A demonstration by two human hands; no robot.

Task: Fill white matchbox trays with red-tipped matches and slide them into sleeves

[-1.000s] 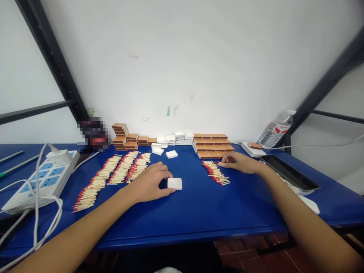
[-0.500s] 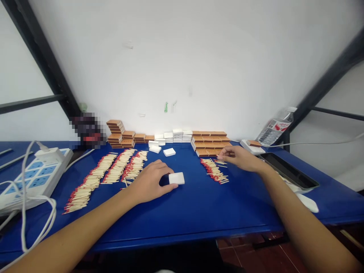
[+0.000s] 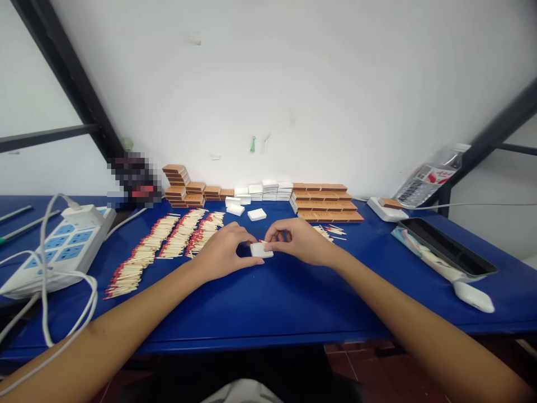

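My left hand (image 3: 224, 249) grips a small white matchbox tray (image 3: 260, 252) by its left end, low over the blue table. My right hand (image 3: 296, 240) is at the tray's right side, thumb and forefinger pinched over its top edge. A bit of red match head (image 3: 260, 241) shows at those fingertips; how many matches they hold is hidden. Left of my left hand lie long rows of red-tipped matches (image 3: 145, 249). A smaller pile of matches (image 3: 333, 231) is partly covered by my right hand. Loose white trays (image 3: 257, 215) lie behind.
Along the wall stand stacked brown matchboxes (image 3: 325, 202) and white trays (image 3: 271, 189). A power strip (image 3: 59, 252) with looping white cables (image 3: 44, 291) is on the left. To the right are a plastic bottle (image 3: 432, 176), a black phone-like slab (image 3: 447, 246) and a white case (image 3: 474, 296).
My right hand has moved left from the small match pile to the white tray, carrying at least one match. My left hand still grips the tray. The view has shifted slightly.
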